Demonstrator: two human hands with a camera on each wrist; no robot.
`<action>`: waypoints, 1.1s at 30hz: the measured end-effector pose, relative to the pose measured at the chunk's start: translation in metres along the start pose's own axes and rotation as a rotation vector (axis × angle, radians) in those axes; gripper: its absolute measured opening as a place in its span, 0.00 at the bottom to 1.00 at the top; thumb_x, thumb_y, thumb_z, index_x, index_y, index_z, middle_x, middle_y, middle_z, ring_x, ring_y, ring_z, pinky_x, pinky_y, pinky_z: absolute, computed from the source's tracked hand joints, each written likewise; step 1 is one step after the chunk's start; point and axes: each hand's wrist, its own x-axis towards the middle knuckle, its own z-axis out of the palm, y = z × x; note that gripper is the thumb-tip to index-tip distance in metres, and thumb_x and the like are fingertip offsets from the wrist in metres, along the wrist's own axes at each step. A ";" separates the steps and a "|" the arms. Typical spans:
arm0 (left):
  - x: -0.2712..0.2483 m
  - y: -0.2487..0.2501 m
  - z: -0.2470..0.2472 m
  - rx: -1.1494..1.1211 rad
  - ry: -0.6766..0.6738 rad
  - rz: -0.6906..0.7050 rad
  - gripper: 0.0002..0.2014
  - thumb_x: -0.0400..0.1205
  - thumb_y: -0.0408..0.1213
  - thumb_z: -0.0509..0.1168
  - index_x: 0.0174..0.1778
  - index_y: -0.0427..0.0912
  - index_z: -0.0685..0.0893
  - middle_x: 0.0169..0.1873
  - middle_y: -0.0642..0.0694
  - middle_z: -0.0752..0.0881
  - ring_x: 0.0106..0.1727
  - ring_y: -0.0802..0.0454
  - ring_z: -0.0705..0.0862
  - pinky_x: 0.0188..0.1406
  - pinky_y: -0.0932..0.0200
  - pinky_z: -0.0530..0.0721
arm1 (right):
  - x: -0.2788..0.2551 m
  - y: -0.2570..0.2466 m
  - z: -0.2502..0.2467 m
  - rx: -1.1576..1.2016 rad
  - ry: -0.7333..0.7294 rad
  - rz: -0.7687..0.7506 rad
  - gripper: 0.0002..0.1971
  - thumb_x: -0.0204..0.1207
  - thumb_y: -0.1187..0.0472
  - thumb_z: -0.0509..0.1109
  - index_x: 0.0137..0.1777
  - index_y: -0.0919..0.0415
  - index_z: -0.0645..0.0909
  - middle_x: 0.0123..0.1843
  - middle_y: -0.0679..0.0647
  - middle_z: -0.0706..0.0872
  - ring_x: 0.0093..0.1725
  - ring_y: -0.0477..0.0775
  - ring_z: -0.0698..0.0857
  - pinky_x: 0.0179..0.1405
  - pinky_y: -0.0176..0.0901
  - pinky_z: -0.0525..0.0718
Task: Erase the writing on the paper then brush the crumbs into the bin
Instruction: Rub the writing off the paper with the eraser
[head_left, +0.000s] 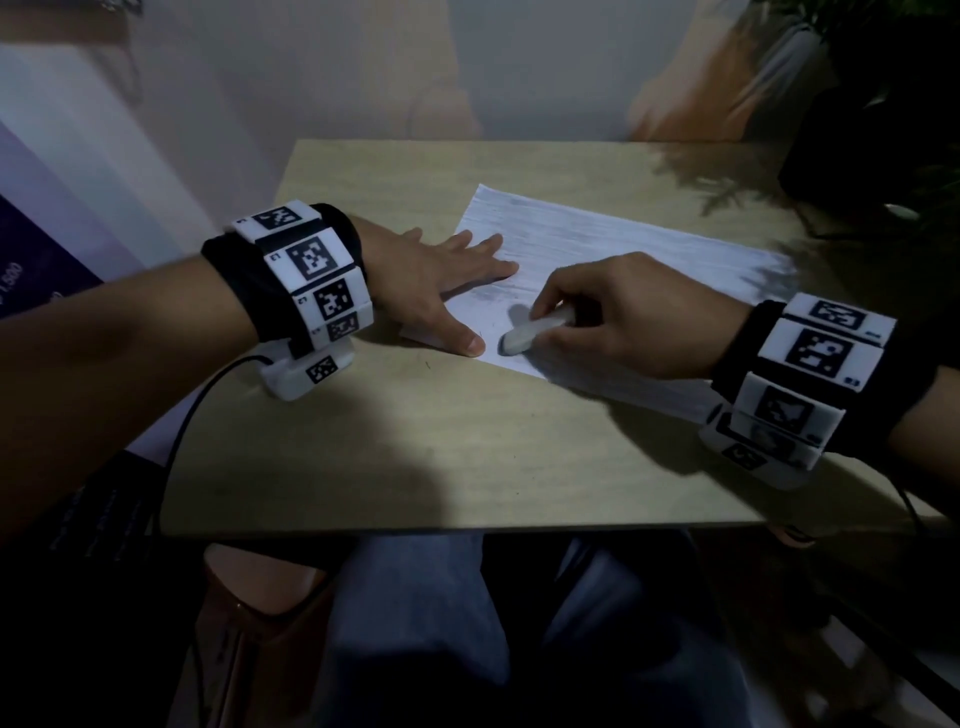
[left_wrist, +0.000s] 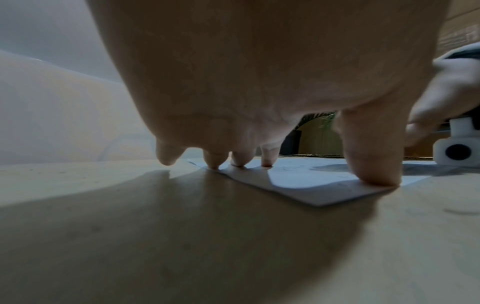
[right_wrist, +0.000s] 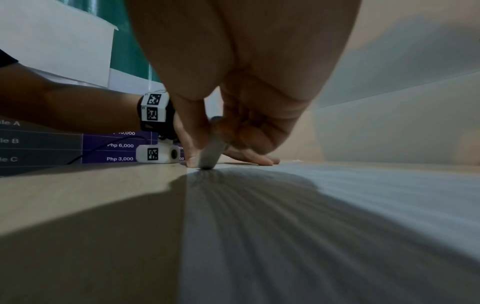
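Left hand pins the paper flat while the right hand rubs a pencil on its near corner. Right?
Not quite: the right hand grips a white eraser, not a pencil, as the head view shows. The rest holds: the left hand pins the paper flat.

It looks like a small office or shop corner: a light wood desk (head_left: 467, 441) stands against a plain wall, a purple price chart (right_wrist: 116, 146) lists "Php 6,000" and "Php 3,000", and a potted plant (head_left: 883, 104) sits at the desk's far right.
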 end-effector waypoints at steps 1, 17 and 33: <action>0.000 0.000 0.000 -0.001 -0.001 0.000 0.55 0.72 0.74 0.59 0.88 0.63 0.34 0.87 0.58 0.28 0.88 0.55 0.29 0.86 0.37 0.31 | 0.002 0.003 -0.002 -0.011 0.034 0.021 0.22 0.71 0.36 0.67 0.53 0.51 0.86 0.36 0.41 0.83 0.36 0.43 0.80 0.40 0.43 0.73; 0.001 -0.001 0.001 0.024 0.001 0.011 0.57 0.69 0.76 0.56 0.88 0.62 0.34 0.87 0.57 0.28 0.88 0.55 0.29 0.86 0.37 0.31 | -0.008 0.004 -0.002 0.023 -0.011 -0.043 0.24 0.73 0.32 0.64 0.52 0.49 0.89 0.38 0.45 0.88 0.37 0.45 0.83 0.42 0.43 0.80; 0.000 -0.001 0.000 0.016 -0.001 0.009 0.56 0.70 0.75 0.57 0.88 0.62 0.34 0.87 0.58 0.28 0.87 0.55 0.29 0.86 0.38 0.31 | -0.007 0.012 -0.005 -0.130 0.116 -0.010 0.28 0.74 0.32 0.56 0.50 0.52 0.88 0.44 0.48 0.90 0.43 0.55 0.86 0.44 0.54 0.83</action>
